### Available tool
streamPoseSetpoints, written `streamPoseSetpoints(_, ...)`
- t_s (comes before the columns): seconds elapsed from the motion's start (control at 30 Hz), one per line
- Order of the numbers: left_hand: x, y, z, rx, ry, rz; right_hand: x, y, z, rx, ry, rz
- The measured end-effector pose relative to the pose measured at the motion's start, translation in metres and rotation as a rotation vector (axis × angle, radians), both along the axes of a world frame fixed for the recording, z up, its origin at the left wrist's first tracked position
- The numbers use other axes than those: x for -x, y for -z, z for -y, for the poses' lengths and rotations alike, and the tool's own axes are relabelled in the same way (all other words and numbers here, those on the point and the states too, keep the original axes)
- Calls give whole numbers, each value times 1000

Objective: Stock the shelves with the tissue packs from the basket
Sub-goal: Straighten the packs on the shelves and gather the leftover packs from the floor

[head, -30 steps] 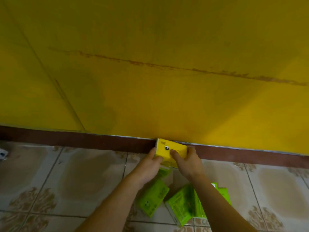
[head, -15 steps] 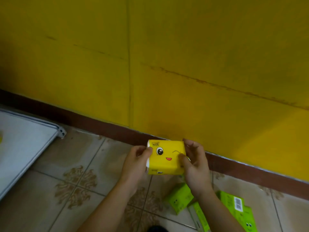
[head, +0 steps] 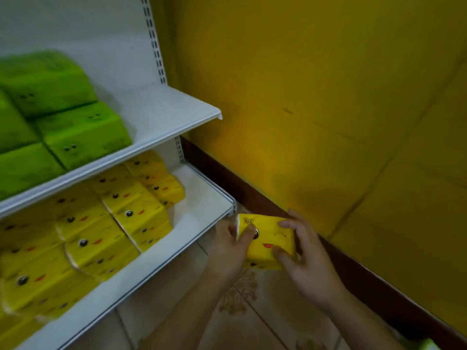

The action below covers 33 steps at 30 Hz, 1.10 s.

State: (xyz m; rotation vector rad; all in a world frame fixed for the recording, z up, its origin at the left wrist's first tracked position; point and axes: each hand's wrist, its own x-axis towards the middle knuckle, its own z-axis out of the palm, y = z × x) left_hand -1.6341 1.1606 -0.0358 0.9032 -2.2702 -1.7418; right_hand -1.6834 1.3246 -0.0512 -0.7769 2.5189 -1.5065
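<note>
A: How were the fingers set?

B: Both hands gripped one yellow tissue pack (head: 267,242). The left hand (head: 227,251) curled round its left end, the right hand (head: 307,261) round its right.

A: And where was the pack?

B: Above the tiled floor (head: 252,311), just off the lower shelf (head: 192,223) corner, near the stocked yellow packs (head: 101,238). Green packs (head: 63,122) filled the upper shelf (head: 161,117), beside the yellow wall (head: 328,97).
</note>
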Motion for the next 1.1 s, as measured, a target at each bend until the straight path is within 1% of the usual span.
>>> streamPoseSetpoints(0.07, -2, 3, 23, 13, -93, 5, 11, -2, 28, -156, -159, -92)
streamPoseSetpoints(0.17, -1, 6, 55, 13, -178, 11, 35, -7, 76, -357, -317, -201)
streamPoseSetpoints(0.27, 0, 10, 90, 56, -265, 34, 59, -10, 125, -449, -419, -282)
streamPoseSetpoints(0.37, 1, 11, 126, 96, -277, 79, 81, -3, 168, -441, -481, -325)
streamPoseSetpoints(0.4, 1, 10, 137, 157, -252, 108, 90, 1, 181, -435, -490, -352)
streamPoseSetpoints(0.43, 1, 11, 147, 268, -221, 157, 101, 5, 196, -431, -490, -379)
streamPoseSetpoints(0.53, -3, 21, 179, 681, -208, 241, 133, 16, 244, -426, -497, -440)
streamPoseSetpoints(0.6, -5, 36, 199, 850, -178, 337, 150, 23, 279, -420, -532, -480)
streamPoseSetpoints(0.63, -7, 44, 208, 904, -138, 428, 157, 27, 295, -424, -550, -502)
streamPoseSetpoints(0.7, -11, 60, 220, 946, -58, 618, 168, 39, 325, -440, -580, -552)
streamPoseSetpoints(0.73, -13, 68, 225, 958, -21, 676, 174, 45, 338, -444, -587, -564)
streamPoseSetpoints(0.83, -17, 84, 231, 999, 41, 762, 182, 69, 369, -472, -625, -588)
streamPoseSetpoints(0.93, -16, 87, 234, 1005, 36, 774, 180, 97, 391, -500, -623, -663)
streamPoseSetpoints(1.0, -16, 85, 237, 1023, 22, 753, 174, 111, 400, -507, -592, -668)
streamPoseSetpoints(1.1, -15, 79, 238, 1000, -19, 718, 168, 118, 400, -523, -550, -650)
